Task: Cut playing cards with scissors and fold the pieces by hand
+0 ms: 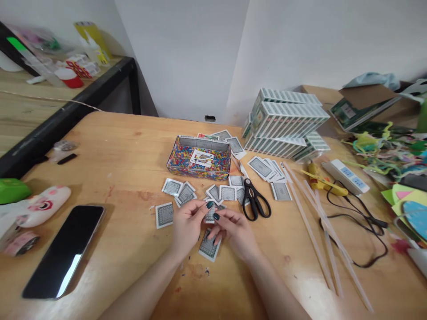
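Note:
Between the fingertips of my left hand and my right hand is a small playing card, its patterned back showing. Both hands pinch it, thumbs on its face toward me. Just below, another playing card lies on the table, partly under my right fingers. Around my hands lie several cut or folded card pieces, grey back up. Behind them stands an open box with a multicoloured pattern and card-lined walls, a face card inside. Black-handled scissors rest right of my hands.
Stacked card packs stand at the back right. Loose cards lie before them. Clear glue sticks, a yellow glue gun and a power strip are on the right. A phone lies on the left.

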### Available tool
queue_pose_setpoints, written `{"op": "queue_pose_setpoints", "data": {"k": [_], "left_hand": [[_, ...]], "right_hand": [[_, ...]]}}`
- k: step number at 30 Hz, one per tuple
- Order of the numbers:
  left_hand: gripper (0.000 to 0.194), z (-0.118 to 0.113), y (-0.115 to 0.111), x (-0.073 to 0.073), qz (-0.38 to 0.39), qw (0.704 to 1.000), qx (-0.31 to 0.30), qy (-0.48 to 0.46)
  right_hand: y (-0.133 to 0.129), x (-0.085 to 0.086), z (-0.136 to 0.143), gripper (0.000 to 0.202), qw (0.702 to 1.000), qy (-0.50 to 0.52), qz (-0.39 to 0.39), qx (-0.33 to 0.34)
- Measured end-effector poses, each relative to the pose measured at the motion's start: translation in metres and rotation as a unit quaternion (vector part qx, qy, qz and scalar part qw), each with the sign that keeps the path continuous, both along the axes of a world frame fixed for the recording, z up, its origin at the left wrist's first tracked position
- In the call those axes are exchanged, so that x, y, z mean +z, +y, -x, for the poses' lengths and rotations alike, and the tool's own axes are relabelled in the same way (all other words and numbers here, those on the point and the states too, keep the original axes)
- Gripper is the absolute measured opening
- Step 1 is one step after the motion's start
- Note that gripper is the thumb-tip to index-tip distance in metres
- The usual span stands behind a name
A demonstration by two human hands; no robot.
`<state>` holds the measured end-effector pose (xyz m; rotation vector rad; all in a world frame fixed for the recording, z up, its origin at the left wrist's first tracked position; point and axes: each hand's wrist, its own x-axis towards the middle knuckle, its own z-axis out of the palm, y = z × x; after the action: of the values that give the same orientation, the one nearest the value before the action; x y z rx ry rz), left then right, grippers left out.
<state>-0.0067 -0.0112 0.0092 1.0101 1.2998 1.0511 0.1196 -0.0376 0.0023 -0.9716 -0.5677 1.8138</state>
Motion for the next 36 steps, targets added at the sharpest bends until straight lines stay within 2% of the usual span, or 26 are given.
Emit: {"op": "queue_pose_setpoints", "data": {"k": [7, 10, 15, 19, 23, 28, 36], "left_hand": [[0.019, 0.0, 0.0, 0.003, -0.016, 0.999, -0.021, 0.017], [0.019, -0.001, -0.002, 0.003, -0.025, 0.999, -0.021, 0.03], [0.017, -0.003, -0.011, 0.001, -0.095, 0.987, -0.039, 0.125], [0.017, -0.003, -0.014, -0.002, -0.143, 0.973, -0.038, 0.175], [0.014, -0.003, -0.01, -0.003, -0.122, 0.987, -0.002, 0.106], [0.013, -0.005, -0.007, -0.004, -0.069, 0.997, 0.003, 0.034], [0.019, -0.01, -0.007, -0.007, -0.006, 0.999, 0.018, -0.033]], "right_hand": [[0.0, 0.004, -0.001, 0.019, 0.999, 0.041, 0.034, 0.008], [-0.001, 0.003, 0.002, 0.018, 0.999, 0.032, 0.03, -0.023], [-0.004, 0.001, 0.01, 0.02, 0.996, -0.014, 0.04, -0.078], [-0.005, 0.003, 0.011, 0.024, 0.996, -0.04, 0.044, -0.068], [-0.005, 0.005, 0.011, 0.024, 0.999, -0.007, 0.019, -0.029], [-0.006, 0.006, 0.015, 0.026, 1.0, -0.007, -0.016, -0.01], [-0.006, 0.009, 0.024, 0.02, 0.996, -0.059, -0.031, -0.056]]}}
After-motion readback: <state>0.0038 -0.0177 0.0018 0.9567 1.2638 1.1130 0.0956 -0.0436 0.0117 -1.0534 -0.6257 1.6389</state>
